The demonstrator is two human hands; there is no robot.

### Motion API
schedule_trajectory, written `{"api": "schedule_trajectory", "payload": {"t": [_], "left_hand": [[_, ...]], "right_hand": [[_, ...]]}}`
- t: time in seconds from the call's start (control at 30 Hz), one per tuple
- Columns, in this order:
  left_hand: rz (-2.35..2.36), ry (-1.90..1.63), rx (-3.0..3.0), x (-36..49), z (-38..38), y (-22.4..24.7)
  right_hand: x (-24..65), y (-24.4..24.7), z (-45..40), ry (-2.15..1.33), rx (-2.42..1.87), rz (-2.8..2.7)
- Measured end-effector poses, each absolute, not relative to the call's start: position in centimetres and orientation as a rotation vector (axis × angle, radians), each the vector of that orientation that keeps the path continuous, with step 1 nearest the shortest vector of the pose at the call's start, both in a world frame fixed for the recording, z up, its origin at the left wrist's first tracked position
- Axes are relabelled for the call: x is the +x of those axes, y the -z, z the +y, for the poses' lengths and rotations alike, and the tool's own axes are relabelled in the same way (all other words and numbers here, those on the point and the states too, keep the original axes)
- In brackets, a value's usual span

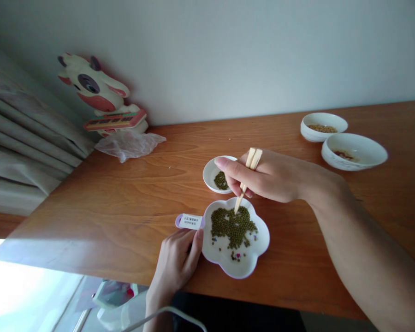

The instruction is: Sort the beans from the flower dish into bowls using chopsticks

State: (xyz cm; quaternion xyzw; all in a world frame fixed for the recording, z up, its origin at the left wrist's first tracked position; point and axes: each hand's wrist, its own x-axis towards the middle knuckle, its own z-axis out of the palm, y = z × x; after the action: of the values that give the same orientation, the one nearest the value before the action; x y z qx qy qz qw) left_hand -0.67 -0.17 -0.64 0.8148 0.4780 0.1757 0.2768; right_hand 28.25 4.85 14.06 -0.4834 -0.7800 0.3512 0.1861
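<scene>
My right hand (259,175) grips a pair of wooden chopsticks (251,161), their tips down among green mung beans (232,226). Those beans lie in a white flower-shaped dish (261,235) with a purple rim and a short labelled handle (190,222). On the dish's left, my left hand (178,258) is curled closed, its thumb against the rim by the handle; its other fingertips are partly hidden. Just behind stands a small white round dish (209,173) holding more mung beans, partly covered by my right hand.
Two white bowls, one with yellowish grains (307,133) and one with reddish bits (366,154), stand at the back right. A cow-shaped toy keyboard (103,97) and a crumpled plastic bag (131,144) sit back left, near a curtain (17,143). A cable (166,311) crosses below.
</scene>
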Motion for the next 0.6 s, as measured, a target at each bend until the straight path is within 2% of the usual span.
{"api": "schedule_trajectory", "payload": {"t": [0.2,0.4,0.6], "left_hand": [[1.282,-0.492,2.187,-0.71,-0.22,0.62],[1.283,-0.493,2.189,-0.65,-0.21,0.56],[1.284,-0.497,2.199,-0.63,-0.12,0.66]], "right_hand": [[28.62,-14.28,4.82,-0.931,-1.501,-2.202],[28.36,-13.93,4.86,-0.923,-1.388,-2.232],[28.26,-14.03,4.90,-0.802,-1.472,-2.226]]}}
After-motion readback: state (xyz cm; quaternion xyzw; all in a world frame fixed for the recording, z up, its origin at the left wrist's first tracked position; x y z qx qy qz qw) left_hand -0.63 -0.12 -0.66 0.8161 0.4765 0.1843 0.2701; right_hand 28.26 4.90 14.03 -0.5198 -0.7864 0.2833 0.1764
